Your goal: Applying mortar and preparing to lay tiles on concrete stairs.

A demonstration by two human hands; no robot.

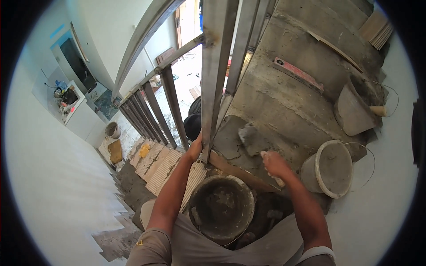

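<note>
A: Right hand [276, 165] on the trowel [254, 141], and where's that blade?

B: Low over the step [284, 117], right at the dark patch of mortar [226, 137], just right of the metal post [216, 71]; it's blurred, so no telling whether it touches

A: And the fingers?

B: Curled tight together round the handle, its pale end poking out below the fist

A: Over to the left hand [195, 148]!

B: Up against the foot of the post, that one, but the fingertips are hidden behind the metal, so nobody can tell from here how they're set

A: Below the mortar there's a plank [242, 172] slanting along the near edge

B: And a round tub [222, 178] just under that, between the person's legs [195, 241], grey smears inside

A: Off to the right, a pale bucket [312, 173] of grey mix!

B: Beyond it a second bucket [348, 116] leans over, and a red level [299, 75] lies farther up the stairs
</note>
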